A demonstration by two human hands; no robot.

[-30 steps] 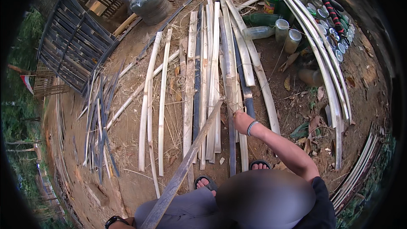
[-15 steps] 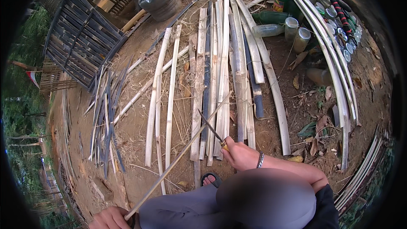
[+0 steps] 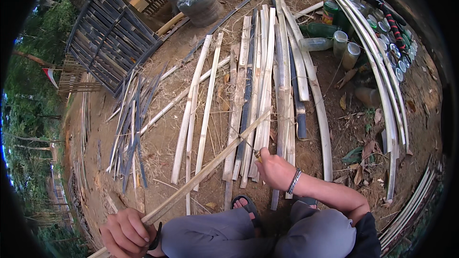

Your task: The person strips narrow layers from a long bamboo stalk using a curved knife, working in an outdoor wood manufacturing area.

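Note:
My left hand (image 3: 128, 231), at the lower left, is closed around a long, pale bamboo strip (image 3: 205, 171). The strip slants up to the right across the middle of the view, its lower end running out past my hand. In my right hand (image 3: 277, 171), right of centre, is a knife (image 3: 246, 144) with a thin dark blade and a yellowish handle mostly covered by my fingers. Its blade crosses the strip toward the far end; whether it cuts into the bamboo I cannot tell. Beneath both lie several split bamboo slats (image 3: 260, 91) on the ground.
Dark and pale offcuts (image 3: 135, 129) are heaped at the left, before a slatted bamboo panel (image 3: 112, 33). A filled plastic sack (image 3: 200, 5) stands at the back. Bottles and jars (image 3: 351, 55) sit at the right beside long curved strips (image 3: 377, 62). My sandalled foot (image 3: 245, 205) is near the slats.
My left hand has come up further into view, and the strip now shows a broader face. The surroundings have shifted rightward in the picture. Both hands keep their hold.

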